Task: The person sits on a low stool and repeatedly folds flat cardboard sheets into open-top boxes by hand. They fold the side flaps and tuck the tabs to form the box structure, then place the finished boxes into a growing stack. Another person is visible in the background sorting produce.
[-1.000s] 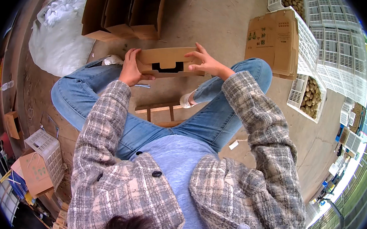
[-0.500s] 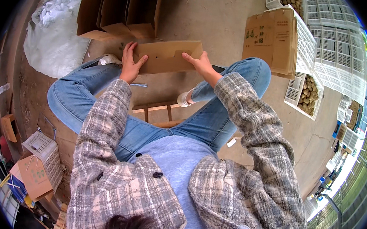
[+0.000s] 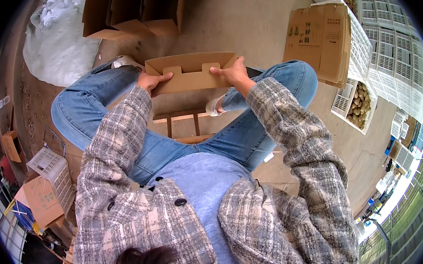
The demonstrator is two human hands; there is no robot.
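A brown cardboard box (image 3: 190,84) is held up between my spread knees, its long panels folded and two tab-shaped flaps showing on the near panel. My left hand (image 3: 152,81) grips its left end, the thumb lying over the cardboard near one tab. At the right end my right hand (image 3: 235,74) is closed round the edge, with its thumb pressed near the other tab. Some fingers of both hands are hidden behind the cardboard.
Open cardboard boxes (image 3: 144,7) stand at the far left, beside a white plastic sack (image 3: 61,50). Flattened cartons (image 3: 315,41) lean against white crates (image 3: 392,42) at right. A crate (image 3: 342,101) holds brown oval produce. Below the box is a wooden stool (image 3: 196,139).
The box has tilted toward me, so its inside and the tabs on its near panel now show. My left hand has lowered at its end, and the thumb lies flatter.
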